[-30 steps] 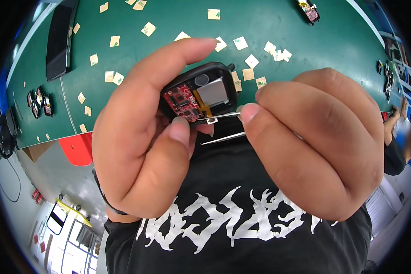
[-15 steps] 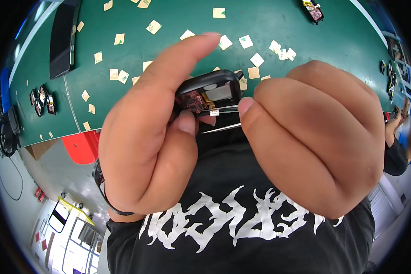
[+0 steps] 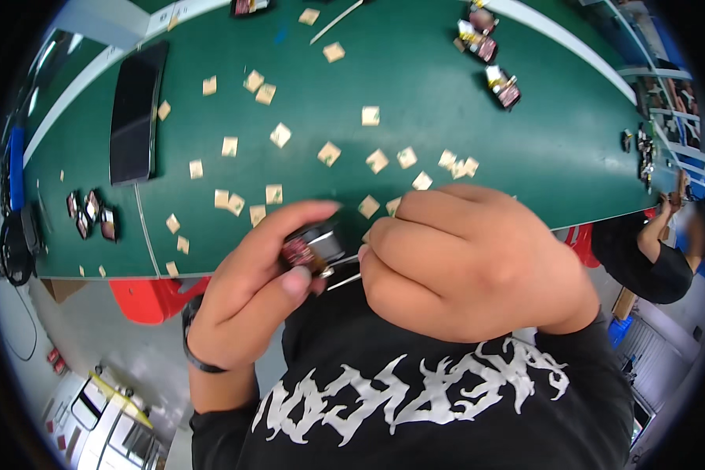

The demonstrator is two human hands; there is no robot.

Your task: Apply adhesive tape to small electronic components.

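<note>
In left hand (image 3: 241, 291), one device (image 3: 323, 240); right hand (image 3: 466, 266), one pair tweezers (image 3: 345, 282).

The left hand (image 3: 247, 270) is to the left of the small black device (image 3: 321, 241) and grips it, the index finger (image 3: 278, 222) bent around its far side and the thumb (image 3: 293, 283) set against its near side. From there the left wrist (image 3: 210, 346) and left forearm (image 3: 223, 388) run down toward the body, left of the device. The right hand (image 3: 462, 262) is just right of the device, its back showing, fingers curled, thumb and forefinger pinched together near it. The right forearm (image 3: 573, 301) slants away, well right of the device.
</note>
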